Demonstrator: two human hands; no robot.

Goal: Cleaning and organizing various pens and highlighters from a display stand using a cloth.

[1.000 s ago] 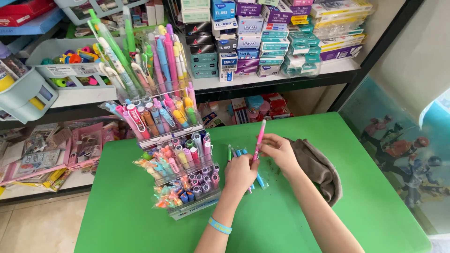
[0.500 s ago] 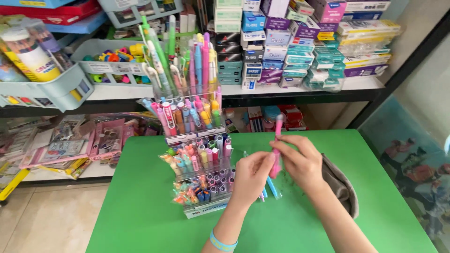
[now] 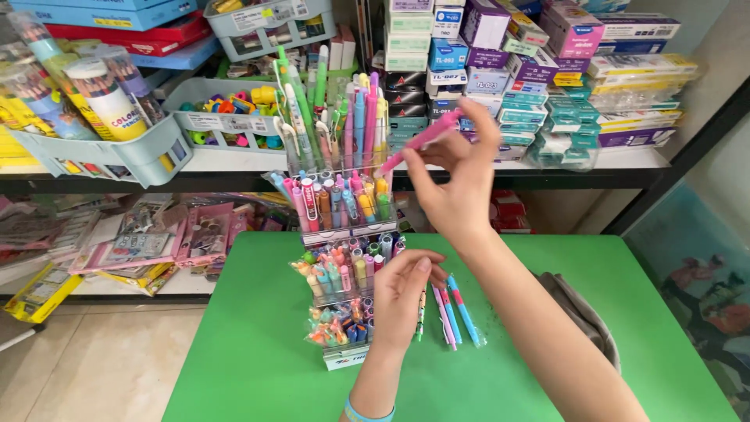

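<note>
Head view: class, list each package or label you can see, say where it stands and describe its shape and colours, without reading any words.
Stacked small boxes: shelf behind right hand, rectangular, purple, teal, white.
Coloured-pencil tubes: grey basket, upper left, round, white and yellow.
Flat boxes: top left, blue and red.
Display-stand label: base beside left hand, white strip.

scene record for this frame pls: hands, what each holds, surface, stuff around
right hand: right hand, raised, holds a pink pen pointed at the top of the pen rack
left hand: left hand, by the rack's lower tier, holds nothing clearly visible
surface: green table
on table: loose pens beside the left hand, grey pouch
behind: shelf with boxes and grey trays
</note>
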